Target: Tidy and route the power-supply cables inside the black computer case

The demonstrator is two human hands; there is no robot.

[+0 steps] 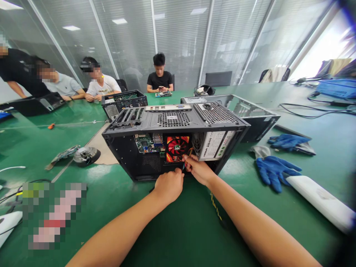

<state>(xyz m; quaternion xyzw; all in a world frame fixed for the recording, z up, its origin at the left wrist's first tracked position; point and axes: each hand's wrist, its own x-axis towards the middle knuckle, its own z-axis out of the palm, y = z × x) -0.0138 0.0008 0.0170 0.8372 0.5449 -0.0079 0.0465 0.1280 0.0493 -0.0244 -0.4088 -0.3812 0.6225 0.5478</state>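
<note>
A black computer case lies in front of me with its side open. Inside are a green motherboard, a red and black cooling fan and a power supply with a white label. My right hand is closed on thin coloured cables just below the fan. Close beside it, my left hand is curled shut at the case's lower edge; its fingertips are hidden, so what it grips cannot be made out. A yellow and black twisted cable hangs below my right wrist.
Blue work gloves and a white bar-shaped object lie at right. A round metal heatsink rests at left. More cases stand behind mine. Several people sit or stand across the green table.
</note>
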